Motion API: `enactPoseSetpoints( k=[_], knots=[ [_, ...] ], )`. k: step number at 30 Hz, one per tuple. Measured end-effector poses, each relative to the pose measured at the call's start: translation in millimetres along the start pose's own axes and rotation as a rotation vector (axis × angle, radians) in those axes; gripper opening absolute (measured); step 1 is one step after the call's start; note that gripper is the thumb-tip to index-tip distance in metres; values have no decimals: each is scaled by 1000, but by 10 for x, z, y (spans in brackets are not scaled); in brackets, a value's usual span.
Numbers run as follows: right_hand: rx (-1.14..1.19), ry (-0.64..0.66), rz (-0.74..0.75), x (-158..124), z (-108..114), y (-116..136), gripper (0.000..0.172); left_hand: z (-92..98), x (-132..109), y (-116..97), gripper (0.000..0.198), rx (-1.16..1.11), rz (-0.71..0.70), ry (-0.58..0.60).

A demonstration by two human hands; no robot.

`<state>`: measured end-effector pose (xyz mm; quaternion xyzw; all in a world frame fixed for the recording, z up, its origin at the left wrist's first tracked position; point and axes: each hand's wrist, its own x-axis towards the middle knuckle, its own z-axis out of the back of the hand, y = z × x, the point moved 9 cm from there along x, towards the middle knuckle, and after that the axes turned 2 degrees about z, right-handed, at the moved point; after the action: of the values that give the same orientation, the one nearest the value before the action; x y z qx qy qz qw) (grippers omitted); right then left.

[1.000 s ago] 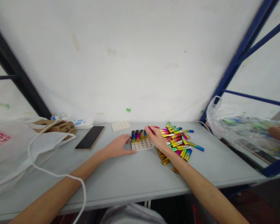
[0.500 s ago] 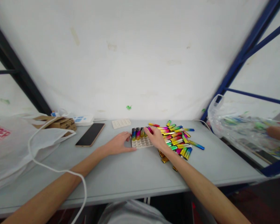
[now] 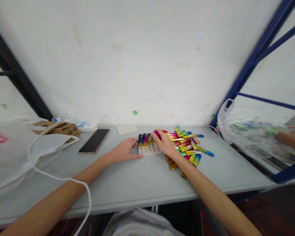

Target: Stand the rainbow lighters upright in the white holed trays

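A white tray (image 3: 149, 149) with rows of round holes lies on the table. Lighters (image 3: 145, 140) in shiny rainbow colours stand upright along its back row, dark tops up. My left hand (image 3: 124, 150) steadies the tray's left side, thumb along the front corner and fingers curled near the end lighter. At the row's right end, my right hand (image 3: 164, 143) pinches a magenta lighter (image 3: 157, 133) over the tray; its lower part is hidden by the fingers. Right beside that hand lies a loose pile of lighters (image 3: 186, 147), partly covered by my right forearm.
Another white holed tray (image 3: 127, 129) lies near the wall. To the left are a phone (image 3: 94, 141), a cardboard box (image 3: 66, 129), a plastic bag (image 3: 12, 150) and a white cable (image 3: 61, 179). Beyond the blue frame, another person's hand (image 3: 288, 139) is over bagged items.
My right hand stays at the row's end, and the magenta lighter shows slightly more beyond its fingers. My left hand keeps its place. The other person's hand has moved a little left.
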<state>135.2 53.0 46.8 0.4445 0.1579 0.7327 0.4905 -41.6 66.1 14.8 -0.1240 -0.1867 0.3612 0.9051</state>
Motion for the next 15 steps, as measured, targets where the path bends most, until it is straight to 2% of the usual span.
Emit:
enactPoseSetpoints(
  k=[4, 8, 15],
  knots=[
    [-49, 152, 119, -42, -24, 138, 38, -22, 1, 10, 57, 8, 2, 15],
    [-206, 203, 296, -81, -30, 278, 43, -34, -1, 23, 58, 2, 17, 23],
    [-278, 161, 228, -31, -3, 167, 41, -35, -9, 28, 56, -7, 28, 18]
  ],
)
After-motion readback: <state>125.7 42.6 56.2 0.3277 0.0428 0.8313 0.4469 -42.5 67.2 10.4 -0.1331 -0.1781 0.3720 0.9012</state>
